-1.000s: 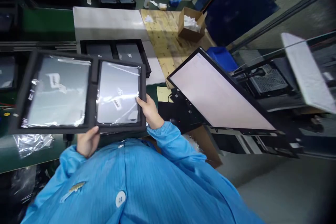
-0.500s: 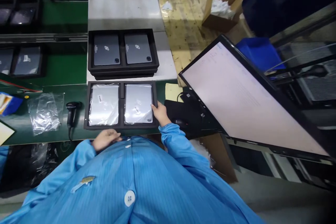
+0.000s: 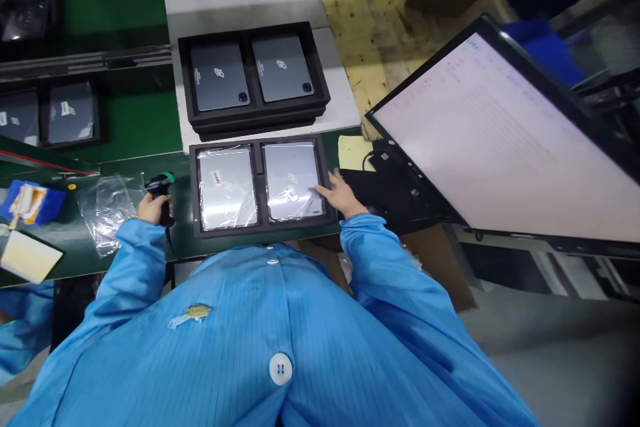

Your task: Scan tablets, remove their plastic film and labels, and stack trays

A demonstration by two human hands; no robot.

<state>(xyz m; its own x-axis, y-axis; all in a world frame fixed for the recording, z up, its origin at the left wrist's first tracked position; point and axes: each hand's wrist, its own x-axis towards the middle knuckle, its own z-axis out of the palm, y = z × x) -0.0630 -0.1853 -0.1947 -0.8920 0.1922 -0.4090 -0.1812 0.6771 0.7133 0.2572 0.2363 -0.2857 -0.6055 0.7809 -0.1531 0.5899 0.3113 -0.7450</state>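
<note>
A black foam tray lies on the green bench in front of me, with two silver tablets in clear bags side by side in it. My right hand rests on the tray's right edge, fingers spread over the right tablet. My left hand is closed around a black barcode scanner just left of the tray.
Behind stands a stack of black trays with two grey tablets on a metal plate. A large lit monitor leans at right. Empty clear bags and a blue box lie at left. More trays sit far left.
The tray was held up in both hands, then set down on the bench. My left hand has left it and taken hold of the scanner. My right hand stays at the tray's right edge.
</note>
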